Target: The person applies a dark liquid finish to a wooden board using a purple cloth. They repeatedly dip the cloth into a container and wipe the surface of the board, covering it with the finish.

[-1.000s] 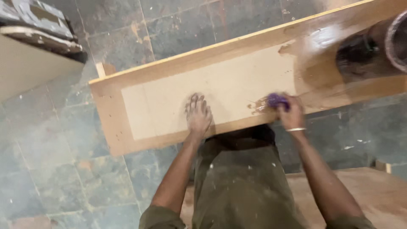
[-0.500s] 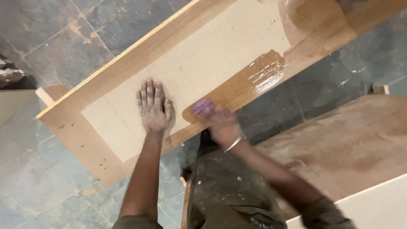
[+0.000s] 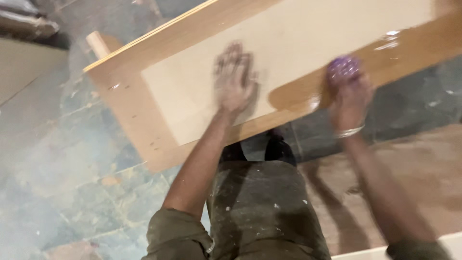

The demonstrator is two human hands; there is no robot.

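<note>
Pressing flat with fingers spread, the left hand (image 3: 234,79) is lying on the pale middle of the wooden panel (image 3: 159,103). The right hand (image 3: 349,94) is curling shut around a purple pad (image 3: 342,67), which is sitting on the panel's near edge beside a glossy brown wet patch (image 3: 296,94).

one wooden panel (image 3: 192,96) — one purple pad (image 3: 342,68), two hands
</note>
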